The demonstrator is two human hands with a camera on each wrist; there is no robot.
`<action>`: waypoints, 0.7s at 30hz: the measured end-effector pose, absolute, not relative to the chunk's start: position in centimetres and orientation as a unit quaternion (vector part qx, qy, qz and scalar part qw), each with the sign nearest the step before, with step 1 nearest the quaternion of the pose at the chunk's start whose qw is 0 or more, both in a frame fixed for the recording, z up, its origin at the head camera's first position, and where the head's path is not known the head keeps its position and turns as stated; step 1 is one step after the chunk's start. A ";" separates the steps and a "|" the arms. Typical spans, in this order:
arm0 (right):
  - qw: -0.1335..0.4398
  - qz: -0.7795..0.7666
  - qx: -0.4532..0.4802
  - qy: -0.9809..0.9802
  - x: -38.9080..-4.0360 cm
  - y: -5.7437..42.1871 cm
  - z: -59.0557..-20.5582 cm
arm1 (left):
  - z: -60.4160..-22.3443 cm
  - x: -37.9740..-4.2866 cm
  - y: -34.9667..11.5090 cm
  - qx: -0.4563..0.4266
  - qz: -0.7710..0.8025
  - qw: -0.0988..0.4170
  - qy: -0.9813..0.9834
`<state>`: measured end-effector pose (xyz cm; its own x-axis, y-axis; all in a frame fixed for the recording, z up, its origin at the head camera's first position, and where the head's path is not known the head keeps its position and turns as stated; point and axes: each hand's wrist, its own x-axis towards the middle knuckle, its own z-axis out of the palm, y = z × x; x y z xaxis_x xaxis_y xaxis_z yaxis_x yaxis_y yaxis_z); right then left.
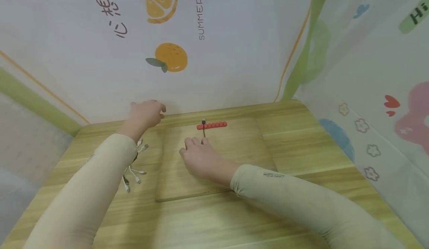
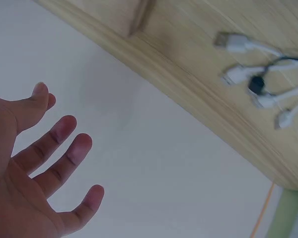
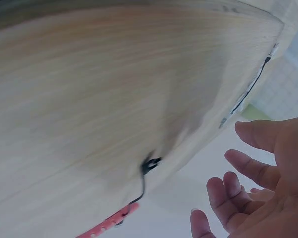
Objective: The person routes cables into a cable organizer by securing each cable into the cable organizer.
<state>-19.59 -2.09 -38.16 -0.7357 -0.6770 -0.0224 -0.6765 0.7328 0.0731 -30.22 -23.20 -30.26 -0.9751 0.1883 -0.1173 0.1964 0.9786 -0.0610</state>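
A red cable holder strip [image 1: 214, 125] with a row of slots lies near the back of a wooden board. One short black cable [image 1: 204, 131] sits across its left part, a plug pointing to the back. The cable's other, black end [image 3: 150, 164] lies on the board in the right wrist view. My right hand [image 1: 202, 159] hovers over the board in front of the strip, fingers spread loosely, holding nothing. Raised by the table's back edge, my left hand [image 2: 37, 173] has relaxed, parted fingers and nothing in them. Several white and black charging cables [image 1: 134, 174] lie beside my left forearm.
The square wooden board [image 1: 187, 191] rests on a wood-grain table [image 1: 295, 144]. A printed white cloth [image 1: 234, 66] hangs right behind the table's back edge, and another patterned cloth [image 1: 362, 74] hangs on the right.
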 end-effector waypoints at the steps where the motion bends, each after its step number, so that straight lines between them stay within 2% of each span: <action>1: 0.001 -0.038 0.363 -0.931 -19.5 -2.4 -38.1 | -30.1 -30.0 -23.7 0.097 -0.038 0.054 0.993; 8: -0.006 -0.049 0.361 -0.931 -18.4 -5.2 -37.7 | -29.8 -28.5 -26.5 0.095 -0.045 0.060 0.993; 21: 0.002 -0.054 0.440 -0.897 -16.5 -11.1 -37.8 | -33.4 -27.3 -30.6 0.086 -0.027 0.099 0.991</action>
<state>-16.51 -11.13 -37.84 -0.6134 -0.7886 -0.0436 -0.7881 0.6076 0.0983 -27.30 -30.61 -33.39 -0.9657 0.1643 -0.2011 0.1749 0.9839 -0.0363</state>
